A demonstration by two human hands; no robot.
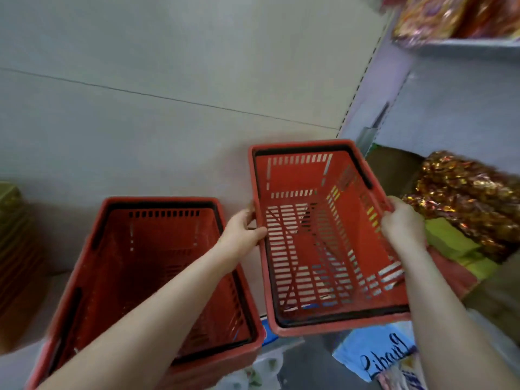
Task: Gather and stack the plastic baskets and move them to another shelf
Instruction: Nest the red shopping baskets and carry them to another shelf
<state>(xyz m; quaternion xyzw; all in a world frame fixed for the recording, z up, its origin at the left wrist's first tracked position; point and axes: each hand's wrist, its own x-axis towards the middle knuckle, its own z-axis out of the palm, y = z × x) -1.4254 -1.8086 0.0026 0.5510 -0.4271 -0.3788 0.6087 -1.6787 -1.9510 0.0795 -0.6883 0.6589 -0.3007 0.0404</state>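
Note:
I hold a red slotted plastic basket (295, 175) up in the air with both hands. My left hand (242, 235) grips its left rim and my right hand (402, 220) grips its right rim. The basket is empty and tilted toward me, with black handles folded along its rim. A second red basket (118, 249) rests lower on the left, under my left forearm, also empty. It looks like it sits on another red basket beneath it.
A beige shelf back panel (168, 80) fills the background. Shiny gold-wrapped packs (464, 198) lie in a cardboard box on the right shelf. More packs (439, 15) sit on the upper right shelf. A blue handwritten sign (377, 350) and plastic bags lie below.

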